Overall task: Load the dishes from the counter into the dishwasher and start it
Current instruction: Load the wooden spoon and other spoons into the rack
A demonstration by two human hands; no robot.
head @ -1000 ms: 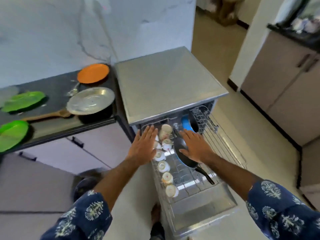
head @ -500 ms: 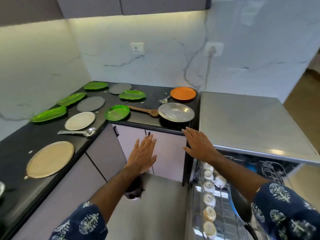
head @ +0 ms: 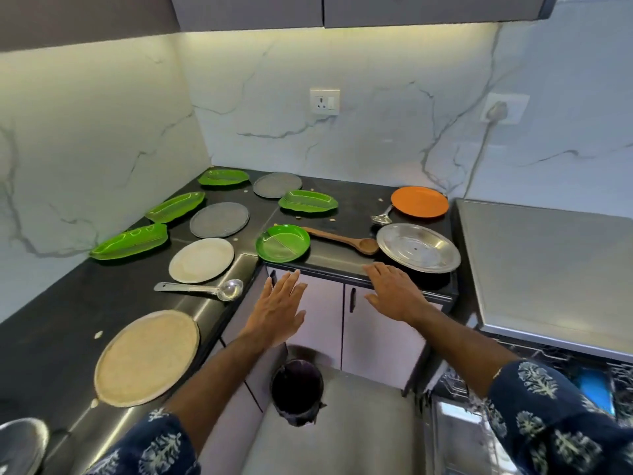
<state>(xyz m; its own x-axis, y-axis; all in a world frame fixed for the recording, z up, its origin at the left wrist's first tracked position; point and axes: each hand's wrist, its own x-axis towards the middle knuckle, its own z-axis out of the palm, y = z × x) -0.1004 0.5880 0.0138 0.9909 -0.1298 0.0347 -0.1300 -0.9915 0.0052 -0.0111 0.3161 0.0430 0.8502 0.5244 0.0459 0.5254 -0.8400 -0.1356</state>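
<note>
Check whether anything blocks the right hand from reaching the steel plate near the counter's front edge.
Nothing visible does. The right hand hovers open just in front of the steel plate; the wooden spoon lies off to the plate's left.

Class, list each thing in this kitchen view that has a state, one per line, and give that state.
Left hand: open, holding nothing.
Right hand: open, holding nothing.
Dishwasher: door open, rack partly visible.
Steel plate: on the counter, not loaded.
Round green plate: on the counter, empty.
Wall plug: plugged in.
Cabinet door: closed.
</note>
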